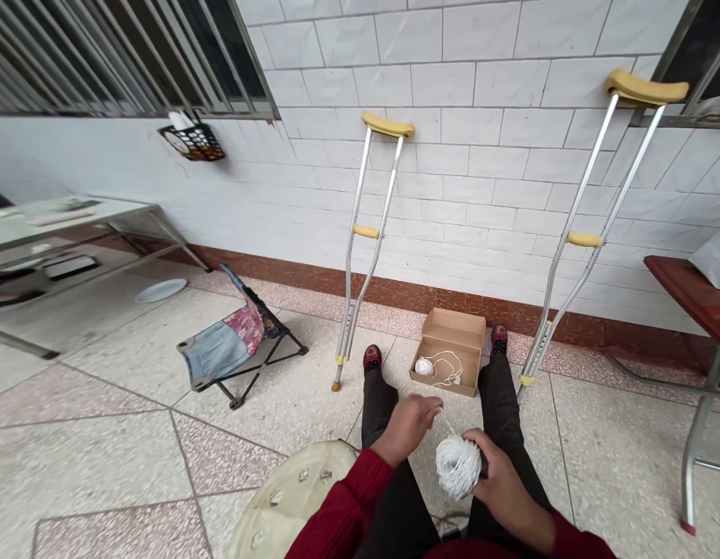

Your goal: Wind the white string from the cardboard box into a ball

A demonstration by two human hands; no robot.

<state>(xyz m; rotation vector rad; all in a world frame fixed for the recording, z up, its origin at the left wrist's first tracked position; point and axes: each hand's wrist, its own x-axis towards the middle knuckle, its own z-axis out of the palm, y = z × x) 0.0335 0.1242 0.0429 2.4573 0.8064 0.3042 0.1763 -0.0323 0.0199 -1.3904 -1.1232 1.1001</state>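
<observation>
A ball of white string (pixel 456 466) is in my right hand (pixel 502 485), whose fingers wrap round its right side. Something dark shows between the ball and my palm, too little to name. My left hand (pixel 411 425) is closed in a pinch on the loose strand, which runs taut and short from the ball up to my fingertips. On the floor between my feet stands an open cardboard box (pixel 456 332) with its lid tipped back. Inside it lie a smaller ball of white string (pixel 423 366) and a loose looping strand.
Two crutches, one left (pixel 366 231) and one right (pixel 585 239), lean on the tiled wall. A folding fabric chair (pixel 220 349) stands at left, near a glass-topped table (pixel 120 208). A round plastic stool (pixel 278 505) is beside my left leg; a red-brown table (pixel 680 287) stands at right.
</observation>
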